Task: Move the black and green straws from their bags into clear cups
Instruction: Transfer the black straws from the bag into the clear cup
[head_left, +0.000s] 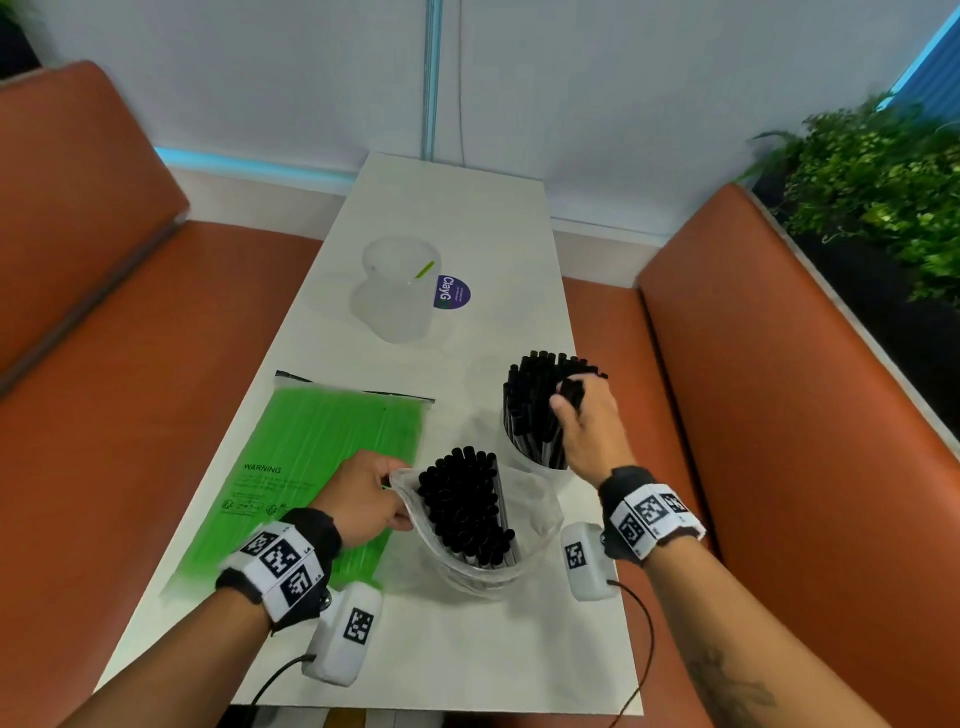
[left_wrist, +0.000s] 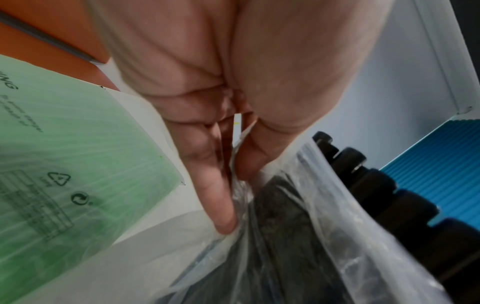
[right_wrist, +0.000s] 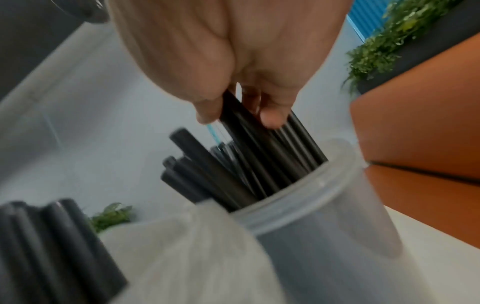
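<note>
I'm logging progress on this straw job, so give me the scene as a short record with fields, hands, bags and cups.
left hand: pinches the rim of the clear bag, holding it open
right hand: grips a bunch of black straws in the near cup
clear bag contents: more black straws, standing on end
green straw bag: flat on the table, full
far cups: clear; one green straw shows there

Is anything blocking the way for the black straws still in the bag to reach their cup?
Nothing visible: the clear bag is held open by the left hand, and the cup stands just beyond it. Its mouth is crowded with straws, where the right hand grips a bunch.
</note>
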